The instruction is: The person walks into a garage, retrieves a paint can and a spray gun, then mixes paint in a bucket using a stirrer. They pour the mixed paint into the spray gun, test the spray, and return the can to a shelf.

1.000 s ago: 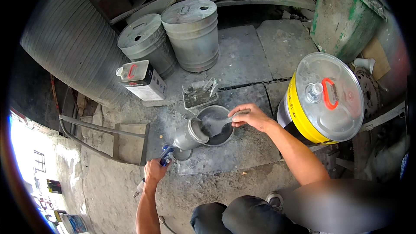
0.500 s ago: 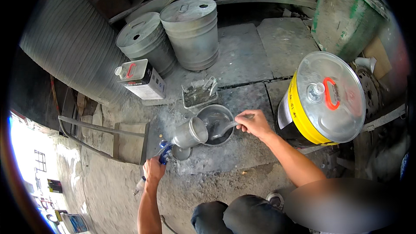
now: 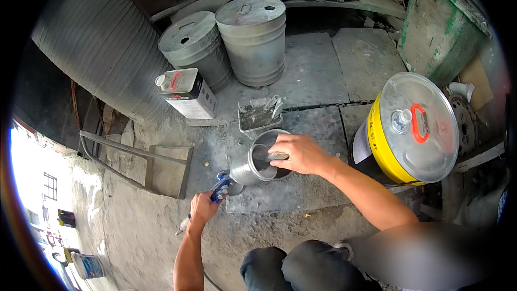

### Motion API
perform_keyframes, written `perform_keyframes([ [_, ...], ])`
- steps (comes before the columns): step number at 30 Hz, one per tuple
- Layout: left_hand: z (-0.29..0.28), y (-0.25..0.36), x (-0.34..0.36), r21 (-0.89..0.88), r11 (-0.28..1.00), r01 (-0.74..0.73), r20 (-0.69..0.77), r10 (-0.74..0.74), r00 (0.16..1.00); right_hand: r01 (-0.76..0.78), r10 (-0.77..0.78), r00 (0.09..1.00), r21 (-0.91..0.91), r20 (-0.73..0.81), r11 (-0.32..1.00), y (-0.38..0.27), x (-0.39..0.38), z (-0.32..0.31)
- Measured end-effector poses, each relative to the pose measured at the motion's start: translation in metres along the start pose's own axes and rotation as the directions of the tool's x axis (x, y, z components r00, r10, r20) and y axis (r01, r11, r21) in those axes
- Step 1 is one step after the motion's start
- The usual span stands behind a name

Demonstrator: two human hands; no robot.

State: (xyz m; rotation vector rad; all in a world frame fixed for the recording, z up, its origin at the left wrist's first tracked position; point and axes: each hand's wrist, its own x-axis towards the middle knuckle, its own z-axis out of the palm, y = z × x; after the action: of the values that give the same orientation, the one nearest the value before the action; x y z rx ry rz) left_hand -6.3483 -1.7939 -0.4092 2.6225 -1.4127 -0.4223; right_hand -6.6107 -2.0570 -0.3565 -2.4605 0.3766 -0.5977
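My left hand [image 3: 202, 208] is wrapped round a blue spray gun [image 3: 220, 185]. The gun's silvery metal cup [image 3: 243, 172] lies tilted, its mouth facing right. My right hand [image 3: 302, 153] pinches a short grey-coated tool [image 3: 277, 156] whose end dips into the cup; its exact kind is unclear. Behind the cup and my right hand sits a round metal bowl [image 3: 278, 132], largely covered by them. A small round lid [image 3: 235, 189] lies on the floor beneath the cup, partly hidden.
Just beyond the bowl is a grey-crusted rectangular tray [image 3: 260, 119]. A rectangular can [image 3: 189, 95] with a red handle stands beyond to the left, before two metal drums [image 3: 250, 37]. A large yellow-banded drum [image 3: 410, 129] stands right, near a green-stained bin [image 3: 441, 27].
My right hand has moved left from over the bowl to the cup, bringing the tool into its mouth. The whole view has shifted slightly; my left hand still grips the spray gun.
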Motion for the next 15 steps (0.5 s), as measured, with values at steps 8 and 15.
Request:
perform_keyframes([
  [8,0.005,0.002,-0.003,-0.046,0.999,0.014,0.031,-0.013,0.999,0.204,-0.197,0.979,-0.299,0.053,0.932,-0.010,-0.003,0.002],
  [15,0.006,0.003,-0.008,-0.041,0.999,0.024,0.035,-0.022,0.999,-0.045,0.084,0.935,-0.121,0.346,0.992,-0.017,0.004,-0.018],
])
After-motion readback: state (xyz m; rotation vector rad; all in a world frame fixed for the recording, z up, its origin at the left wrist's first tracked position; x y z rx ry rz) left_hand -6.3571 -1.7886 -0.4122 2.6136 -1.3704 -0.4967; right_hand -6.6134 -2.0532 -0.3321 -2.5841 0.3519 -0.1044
